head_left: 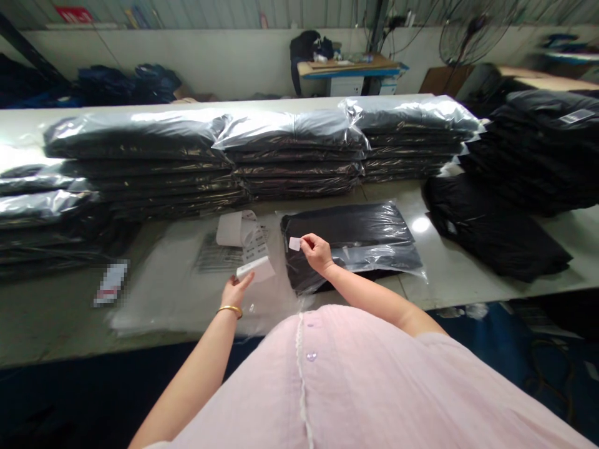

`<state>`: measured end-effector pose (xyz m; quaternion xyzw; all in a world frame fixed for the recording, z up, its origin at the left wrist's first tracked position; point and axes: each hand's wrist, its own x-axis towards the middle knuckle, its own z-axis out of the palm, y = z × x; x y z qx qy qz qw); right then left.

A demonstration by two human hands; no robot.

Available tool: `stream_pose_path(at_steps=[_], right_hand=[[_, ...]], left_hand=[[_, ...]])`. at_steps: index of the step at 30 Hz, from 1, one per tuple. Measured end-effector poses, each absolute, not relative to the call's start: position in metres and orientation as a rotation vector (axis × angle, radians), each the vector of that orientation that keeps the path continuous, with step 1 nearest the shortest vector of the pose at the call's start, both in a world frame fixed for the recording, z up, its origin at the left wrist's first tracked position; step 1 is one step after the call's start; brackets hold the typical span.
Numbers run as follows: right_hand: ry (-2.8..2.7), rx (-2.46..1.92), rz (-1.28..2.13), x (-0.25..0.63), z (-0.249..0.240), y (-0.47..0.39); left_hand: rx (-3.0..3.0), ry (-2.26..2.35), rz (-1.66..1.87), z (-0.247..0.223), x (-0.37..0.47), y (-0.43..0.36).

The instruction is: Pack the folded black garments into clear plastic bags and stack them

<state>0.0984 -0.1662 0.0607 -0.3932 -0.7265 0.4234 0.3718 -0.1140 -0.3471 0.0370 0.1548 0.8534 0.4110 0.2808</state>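
Note:
My left hand [238, 290], with a gold bangle at the wrist, grips the near end of a strip of stickers [255, 268]. The strip's white backing curls back over a pile of clear plastic bags [163, 293]. Between the thumb and fingertips of my right hand [317, 252] is a small white sticker [294, 244], apart from the strip. Under that hand lies a folded black garment in a clear bag [355, 231], flat on the table. Print on the sticker is too small to read.
Stacks of bagged black garments [294, 153] line the table's back, with another stack [42, 212] at the left. Unbagged black garments [496, 224] lie at the right beside a tall pile [538, 149]. A blurred white card [111, 283] rests at the left.

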Motion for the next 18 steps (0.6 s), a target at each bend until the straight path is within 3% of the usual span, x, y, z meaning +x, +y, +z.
stream_pose_path(at_steps=[4, 6, 13, 18], right_hand=[[-1.443, -1.012, 1.431, 0.115, 0.063, -0.147], [-1.188, -1.016, 1.616, 0.12, 0.068, -0.142], [-0.633, -0.733, 2.087, 0.146, 0.103, -0.134], [-0.584, -0.744, 2.001, 0.181, 0.119, -0.11]], left_hand=[[0.599, 2.902, 1.027, 0.064, -0.099, -0.332], [0.934, 2.909, 1.06, 0.079, -0.084, -0.314], [1.723, 1.866, 1.128, 0.095, -0.005, -0.22], [2.087, 1.454, 0.557, 0.062, 0.049, -0.204]])
